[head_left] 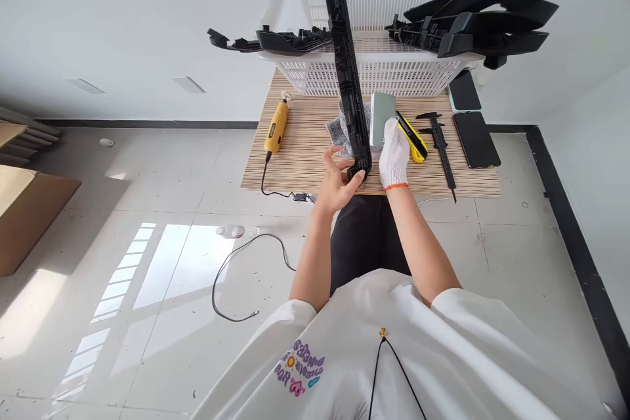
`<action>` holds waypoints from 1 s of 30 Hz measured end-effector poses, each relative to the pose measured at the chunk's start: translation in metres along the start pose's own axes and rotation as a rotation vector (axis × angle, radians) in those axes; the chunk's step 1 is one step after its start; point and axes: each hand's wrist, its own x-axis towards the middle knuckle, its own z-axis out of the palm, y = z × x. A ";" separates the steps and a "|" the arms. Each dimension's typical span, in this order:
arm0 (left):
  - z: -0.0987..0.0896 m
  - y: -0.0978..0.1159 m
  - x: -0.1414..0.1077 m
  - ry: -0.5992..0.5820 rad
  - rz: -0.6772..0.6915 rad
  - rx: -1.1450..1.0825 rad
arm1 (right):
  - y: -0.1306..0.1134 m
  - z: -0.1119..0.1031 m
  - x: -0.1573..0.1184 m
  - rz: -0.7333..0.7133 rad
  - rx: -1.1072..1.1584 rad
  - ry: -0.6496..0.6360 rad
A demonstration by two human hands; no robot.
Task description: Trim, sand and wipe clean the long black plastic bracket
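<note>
A long black plastic trim piece [347,72] stands tilted, running from the table's front edge up past the white basket. Its lower end is gripped by my bare left hand [338,180], the thumb on the near corner. My right hand [395,154], in a white knitted glove with an orange cuff, is closed just right of the trim; its fingertips are hidden, so what it holds cannot be made out. Against the glove's right side is a yellow utility knife [412,138]. A pale green box [382,119] lies by its fingers. Under the trim is a grey knitted glove [337,131].
A white plastic basket [315,75] at the back holds more black trim pieces [492,20]. On the striped table [308,167] are a corded yellow rotary tool [277,126], a black caliper [443,151] and a dark phone [476,140]. A cable [216,275] lies on the floor.
</note>
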 end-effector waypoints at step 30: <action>0.005 -0.005 0.005 0.047 0.025 0.066 | -0.017 0.004 -0.011 0.153 0.084 0.004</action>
